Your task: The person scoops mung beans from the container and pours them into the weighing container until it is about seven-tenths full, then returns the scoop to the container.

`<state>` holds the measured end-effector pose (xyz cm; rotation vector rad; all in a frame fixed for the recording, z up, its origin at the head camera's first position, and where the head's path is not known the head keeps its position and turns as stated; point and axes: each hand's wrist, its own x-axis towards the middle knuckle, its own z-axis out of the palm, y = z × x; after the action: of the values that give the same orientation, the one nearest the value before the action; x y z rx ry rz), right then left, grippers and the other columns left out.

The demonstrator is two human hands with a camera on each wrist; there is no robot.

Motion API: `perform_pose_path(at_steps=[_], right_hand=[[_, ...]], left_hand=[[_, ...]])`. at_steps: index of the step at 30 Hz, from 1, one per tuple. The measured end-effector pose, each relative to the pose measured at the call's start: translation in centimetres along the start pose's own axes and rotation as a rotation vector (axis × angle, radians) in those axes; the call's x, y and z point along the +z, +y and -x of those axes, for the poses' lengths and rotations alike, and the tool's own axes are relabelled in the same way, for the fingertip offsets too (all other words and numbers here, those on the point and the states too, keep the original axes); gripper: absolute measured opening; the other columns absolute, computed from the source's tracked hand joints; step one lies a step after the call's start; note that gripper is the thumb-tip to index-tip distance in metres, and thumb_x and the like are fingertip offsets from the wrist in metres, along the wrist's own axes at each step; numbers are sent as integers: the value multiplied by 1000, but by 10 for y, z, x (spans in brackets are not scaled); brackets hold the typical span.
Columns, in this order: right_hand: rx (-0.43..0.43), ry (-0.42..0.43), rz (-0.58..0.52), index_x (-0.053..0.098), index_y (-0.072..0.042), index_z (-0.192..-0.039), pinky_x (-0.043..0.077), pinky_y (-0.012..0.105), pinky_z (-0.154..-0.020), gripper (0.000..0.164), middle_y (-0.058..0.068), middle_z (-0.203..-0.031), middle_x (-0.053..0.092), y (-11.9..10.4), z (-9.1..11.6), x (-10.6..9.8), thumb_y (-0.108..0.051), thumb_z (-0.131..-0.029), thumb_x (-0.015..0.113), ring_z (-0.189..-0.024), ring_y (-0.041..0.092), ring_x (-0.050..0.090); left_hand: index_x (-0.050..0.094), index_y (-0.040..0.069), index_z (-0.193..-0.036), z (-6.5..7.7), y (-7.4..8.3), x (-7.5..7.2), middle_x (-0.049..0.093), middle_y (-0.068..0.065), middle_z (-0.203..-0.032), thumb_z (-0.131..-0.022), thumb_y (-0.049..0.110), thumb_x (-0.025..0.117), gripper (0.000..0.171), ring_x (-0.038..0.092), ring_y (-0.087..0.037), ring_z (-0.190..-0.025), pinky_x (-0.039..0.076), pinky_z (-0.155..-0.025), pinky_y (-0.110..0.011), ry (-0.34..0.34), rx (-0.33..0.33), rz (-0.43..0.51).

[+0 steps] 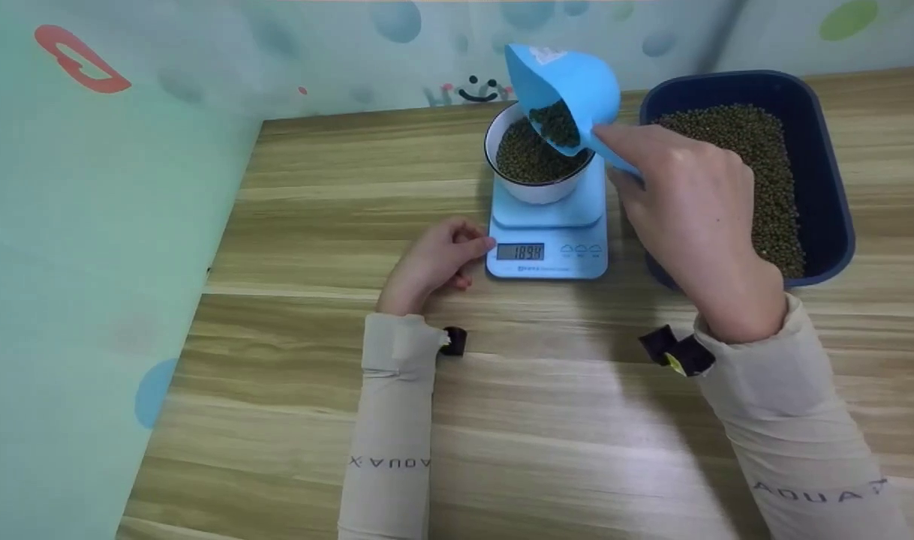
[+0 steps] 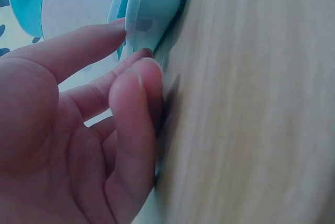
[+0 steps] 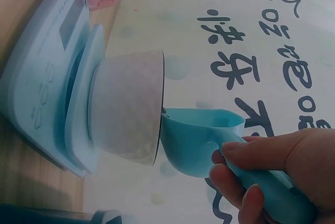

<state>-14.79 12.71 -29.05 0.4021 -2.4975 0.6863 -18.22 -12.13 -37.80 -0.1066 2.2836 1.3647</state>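
My right hand (image 1: pixel 686 195) grips the handle of a blue scoop (image 1: pixel 588 82), tilted over a white bowl (image 1: pixel 543 193) with a dark rim. Small green-brown beans, like mung beans, lie in the scoop's mouth and fill much of the bowl. In the right wrist view, the scoop's lip (image 3: pixel 166 116) is right at the bowl's rim. Under the bowl stands a light blue kitchen scale (image 1: pixel 547 266) with digits on its display (image 1: pixel 521 252). My left hand (image 1: pixel 442 259) rests at the scale's left side, fingers loosely bent, with the thumb tip (image 2: pixel 119 28) touching its edge.
A dark blue tub (image 1: pixel 828 180) holding many more beans (image 1: pixel 772 195) stands to the right of the scale, partly behind my right hand. The wooden table (image 1: pixel 314 225) meets a patterned pale wall covering (image 1: pixel 202 45) at the back and left.
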Motion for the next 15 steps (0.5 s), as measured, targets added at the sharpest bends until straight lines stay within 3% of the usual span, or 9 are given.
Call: perform_pose_path(at_steps=[6, 15], right_hand=[[-20, 7, -8, 66, -23, -114, 45, 43, -51, 35, 2, -107, 68, -1, 0, 1, -3, -85, 63, -85, 26, 66], [-19, 18, -6, 67, -23, -113, 45, 42, -51, 35, 1, -106, 68, 0, 1, 2, -1, -85, 61, -85, 24, 67]], left_hand=[[57, 12, -105, -1, 1, 1, 56, -5, -90, -90, 30, 59, 23, 50, -11, -51, 46, -47, -21, -4, -2, 11], [57, 11, -103, -2, 0, 3, 55, -3, -89, -90, 27, 59, 20, 49, -10, -50, 45, -46, -20, -7, 12, 30]])
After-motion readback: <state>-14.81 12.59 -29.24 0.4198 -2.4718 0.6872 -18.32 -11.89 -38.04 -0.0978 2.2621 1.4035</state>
